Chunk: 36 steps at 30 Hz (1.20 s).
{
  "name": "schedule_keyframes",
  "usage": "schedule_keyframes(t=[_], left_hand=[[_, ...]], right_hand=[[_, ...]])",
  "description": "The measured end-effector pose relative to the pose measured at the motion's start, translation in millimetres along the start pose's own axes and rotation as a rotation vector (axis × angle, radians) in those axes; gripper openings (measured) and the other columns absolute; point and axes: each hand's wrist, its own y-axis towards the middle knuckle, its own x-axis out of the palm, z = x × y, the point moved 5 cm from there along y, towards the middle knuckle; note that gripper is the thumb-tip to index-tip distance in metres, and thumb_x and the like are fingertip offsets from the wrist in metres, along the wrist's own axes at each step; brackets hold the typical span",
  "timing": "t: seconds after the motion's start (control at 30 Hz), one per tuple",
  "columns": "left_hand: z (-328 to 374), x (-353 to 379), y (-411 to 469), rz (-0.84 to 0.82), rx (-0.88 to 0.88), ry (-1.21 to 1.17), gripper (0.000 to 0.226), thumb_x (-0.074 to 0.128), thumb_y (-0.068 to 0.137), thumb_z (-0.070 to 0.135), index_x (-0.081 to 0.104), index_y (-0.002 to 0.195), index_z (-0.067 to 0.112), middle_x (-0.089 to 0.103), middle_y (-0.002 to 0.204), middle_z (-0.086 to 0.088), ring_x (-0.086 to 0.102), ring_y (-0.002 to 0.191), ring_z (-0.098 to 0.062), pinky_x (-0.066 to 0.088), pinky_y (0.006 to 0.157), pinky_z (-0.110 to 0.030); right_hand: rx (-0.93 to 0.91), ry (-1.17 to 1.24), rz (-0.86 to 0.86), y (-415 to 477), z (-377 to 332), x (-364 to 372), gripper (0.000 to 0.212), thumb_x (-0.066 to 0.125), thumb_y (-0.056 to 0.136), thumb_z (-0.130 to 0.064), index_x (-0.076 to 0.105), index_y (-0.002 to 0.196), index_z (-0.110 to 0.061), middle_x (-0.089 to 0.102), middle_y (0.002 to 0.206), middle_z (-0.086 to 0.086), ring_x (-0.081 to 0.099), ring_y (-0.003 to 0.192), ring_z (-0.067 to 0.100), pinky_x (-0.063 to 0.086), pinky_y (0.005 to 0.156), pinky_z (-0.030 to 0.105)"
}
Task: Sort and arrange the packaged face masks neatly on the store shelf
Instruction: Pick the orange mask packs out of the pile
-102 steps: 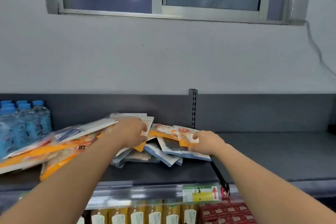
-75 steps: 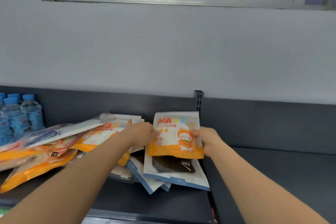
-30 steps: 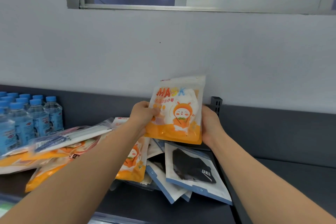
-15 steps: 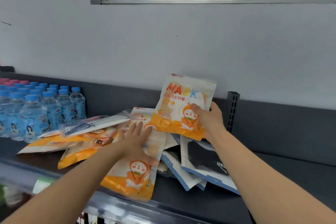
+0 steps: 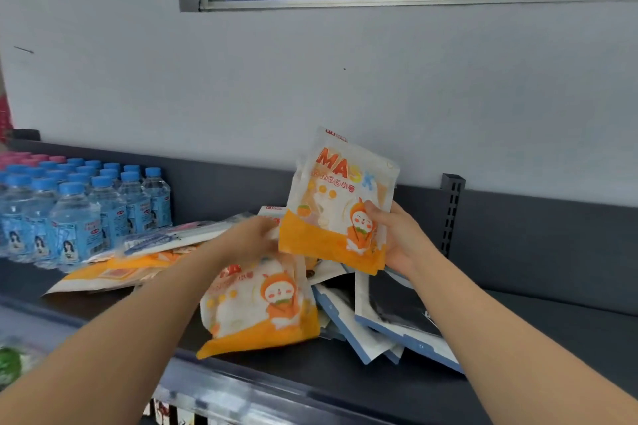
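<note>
**A:** Many small clear plastic water bottles with blue caps [image 5: 86,214] stand at the far left of the dark grey shelf [image 5: 552,321]; what lies beside them?

**B:** A loose pile of flat orange-and-white mask packets [image 5: 114,269], just right of the bottles; a clear packet with blue print [image 5: 165,238] rests on top of it.

**A:** And the left hand [image 5: 248,238]?

**B:** It reaches over that pile to the top edge of an orange-and-white cartoon packet lying flat [image 5: 262,307] near the shelf's front edge; the hand is blurred, so I cannot tell whether its fingers pinch anything or only touch.

**A:** The raised packet?

**B:** An orange-and-white pouch printed MASK [image 5: 338,203], held upright and slightly tilted above the heap, in front of the pale wall; the right hand [image 5: 397,238] grips its right edge, thumb pressed on the front, fingers curled behind.

**A:** Below that hand?

**B:** White packets with blue borders and black masks inside [image 5: 390,314], fanned and overlapping on the shelf, just right of the lying cartoon packet; a dark slotted metal upright [image 5: 450,217] stands at the back, right of the hand.
</note>
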Motion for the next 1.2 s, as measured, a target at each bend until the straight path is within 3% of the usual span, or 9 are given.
schedule_keyframes(t=[0.13,0.27,0.47,0.53,0.63,0.73,0.87,1.07,1.2], left_hand=[[5.7,-31.9,2.2,0.080,-0.010,-0.211,0.012,0.060,0.090,0.010,0.071,0.087,0.011,0.073,0.086,-0.003,0.067,0.087,-0.023,0.055,0.086,-0.037],[22.4,-56.3,1.7,0.059,-0.030,-0.455,0.064,0.049,0.090,-0.011,0.058,0.032,0.015,0.053,0.038,0.004,0.053,0.039,-0.009,0.045,0.044,-0.016],[44.5,-71.2,-2.5,0.054,-0.046,-0.651,0.038,0.041,0.098,-0.006,0.045,0.063,0.010,0.049,0.046,-0.004,0.044,0.024,-0.001,0.037,0.037,-0.010],[48.4,-71.4,-4.9,0.082,-0.068,-0.848,0.022,0.046,0.098,0.002,0.060,0.080,0.003,0.060,0.047,-0.003,0.055,0.035,-0.004,0.046,0.041,-0.016],[26.6,-69.7,6.8,0.249,-0.131,-0.915,0.017,0.058,0.096,0.020,0.067,0.101,0.006,0.070,0.089,-0.008,0.062,0.069,-0.020,0.051,0.065,-0.029],[-5.7,-56.5,19.4,0.294,-0.291,-0.565,0.018,0.049,0.098,0.016,0.064,0.101,0.007,0.059,0.100,-0.012,0.054,0.074,-0.021,0.045,0.063,-0.033],[-20.9,-15.2,32.2,0.054,-0.338,-0.021,0.038,0.048,0.100,0.023,0.055,0.130,0.003,0.060,0.127,-0.012,0.058,0.110,-0.025,0.045,0.091,-0.033],[-29.6,8.3,41.4,-0.100,-0.340,0.219,0.086,0.060,0.079,0.067,0.035,0.145,0.017,0.047,0.145,-0.006,0.045,0.131,-0.028,0.037,0.108,-0.042],[-35.3,10.2,48.2,-0.051,-0.381,0.158,0.098,0.075,0.069,0.061,0.032,0.144,0.014,0.046,0.143,-0.008,0.043,0.131,-0.031,0.037,0.108,-0.047]], right_hand=[[0.132,-0.030,-0.436,-8.8,5.8,21.5,0.078,0.085,0.071,-0.017,0.049,0.139,-0.009,0.061,0.130,0.018,0.061,0.116,0.035,0.049,0.098,0.054],[0.159,-0.120,-0.497,-5.3,13.5,33.4,0.086,0.091,0.061,-0.018,0.052,0.136,-0.006,0.060,0.130,0.020,0.063,0.113,0.036,0.053,0.092,0.052],[0.134,-0.233,-0.477,-2.5,12.6,27.9,0.072,0.094,0.057,-0.026,0.065,0.121,-0.008,0.068,0.120,0.015,0.066,0.108,0.032,0.055,0.090,0.045],[0.106,-0.214,-0.440,-0.4,10.0,22.3,0.075,0.095,0.054,-0.025,0.064,0.120,-0.005,0.069,0.116,0.016,0.067,0.105,0.032,0.055,0.089,0.046],[0.042,-0.059,-0.303,1.4,1.7,8.0,0.073,0.094,0.054,-0.020,0.063,0.119,-0.005,0.071,0.111,0.016,0.070,0.098,0.032,0.058,0.082,0.047],[-0.013,0.118,-0.105,4.1,-7.6,-10.4,0.039,0.069,0.079,-0.011,0.063,0.118,-0.011,0.074,0.103,0.011,0.074,0.089,0.027,0.061,0.070,0.045],[0.012,0.141,0.064,12.6,-3.0,-19.9,0.033,0.057,0.094,-0.008,0.059,0.128,-0.011,0.072,0.109,0.013,0.072,0.092,0.030,0.061,0.069,0.047],[0.058,0.160,0.092,19.7,6.4,-20.8,0.026,0.055,0.096,-0.010,0.060,0.122,-0.011,0.075,0.100,0.012,0.074,0.086,0.030,0.061,0.067,0.048],[0.084,0.156,0.101,21.9,7.8,-26.1,0.027,0.057,0.096,-0.011,0.060,0.123,-0.013,0.076,0.099,0.012,0.075,0.082,0.029,0.061,0.064,0.047]])
